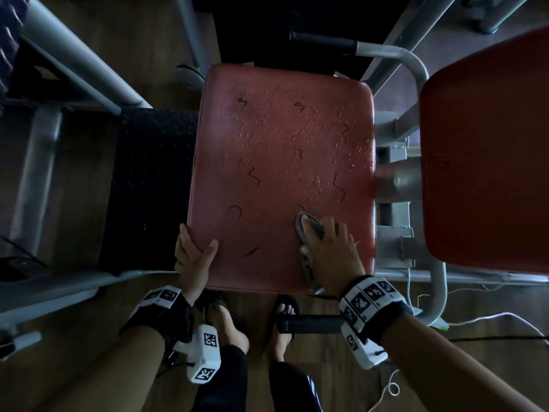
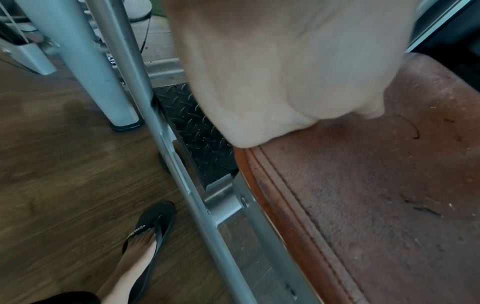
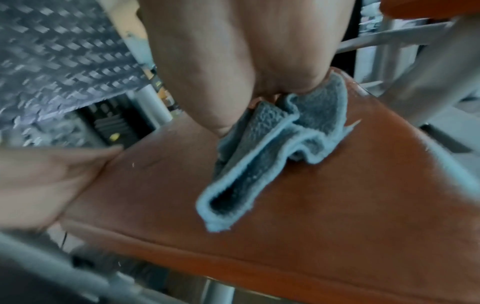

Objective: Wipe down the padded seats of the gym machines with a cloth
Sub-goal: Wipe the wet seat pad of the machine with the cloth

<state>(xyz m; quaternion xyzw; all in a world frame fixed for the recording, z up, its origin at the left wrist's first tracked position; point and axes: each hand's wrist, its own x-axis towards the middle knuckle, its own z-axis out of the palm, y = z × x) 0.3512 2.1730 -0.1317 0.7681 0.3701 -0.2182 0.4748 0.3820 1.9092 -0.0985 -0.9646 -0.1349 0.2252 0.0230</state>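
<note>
A red padded seat (image 1: 276, 162) fills the middle of the head view, wet with droplets and marked with dark squiggles. My right hand (image 1: 329, 248) holds a grey-blue cloth (image 1: 309, 230) bunched under its fingers and presses it on the seat's near right part. The cloth (image 3: 275, 144) lies folded on the pad (image 3: 311, 205) in the right wrist view. My left hand (image 1: 193, 251) grips the seat's near left corner, thumb on top, fingers over the edge. The left wrist view shows the left hand's palm (image 2: 272, 72) on the seat edge (image 2: 259, 185).
A second red pad (image 1: 487, 156) stands at the right. Grey frame tubes (image 1: 413, 72) surround the seat. A black tread plate (image 1: 148, 179) lies left of it. A black handle grip (image 1: 309, 324) sticks out by my feet (image 1: 228, 322). The floor is wood.
</note>
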